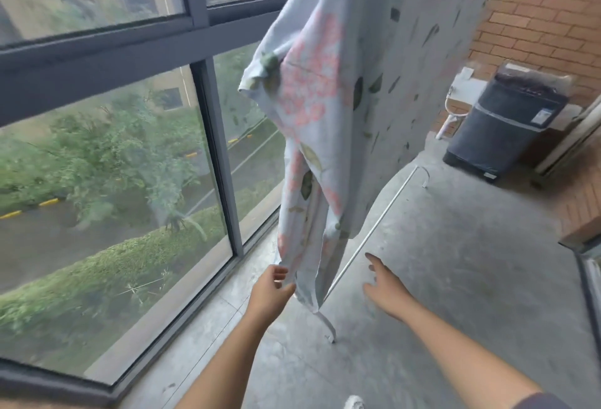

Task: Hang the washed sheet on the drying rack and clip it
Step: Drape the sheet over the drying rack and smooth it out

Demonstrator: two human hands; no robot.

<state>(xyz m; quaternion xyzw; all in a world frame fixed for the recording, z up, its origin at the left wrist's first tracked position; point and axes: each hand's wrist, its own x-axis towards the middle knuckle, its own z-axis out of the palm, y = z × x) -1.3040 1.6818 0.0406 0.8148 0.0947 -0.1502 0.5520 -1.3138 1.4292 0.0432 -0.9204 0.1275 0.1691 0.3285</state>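
A pale blue sheet (338,90) with pink flowers and green leaves hangs down from above the frame; its top and whatever carries it are out of view. Its lowest corner dangles near the floor. My left hand (271,291) reaches up to that lower edge, thumb and fingers closing on the cloth. My right hand (382,282) hovers to the right of the sheet with fingers spread, holding nothing. The white base bar of the drying rack (377,223) lies along the floor under the sheet. No clip is visible.
Large grey-framed windows (208,90) run along the left, close to the sheet. A dark washing machine (507,125) stands at the back right against a brick wall (546,5). Bare concrete floor (455,262) stretches to the right. The rack's white foot (330,327) curves down near my hands.
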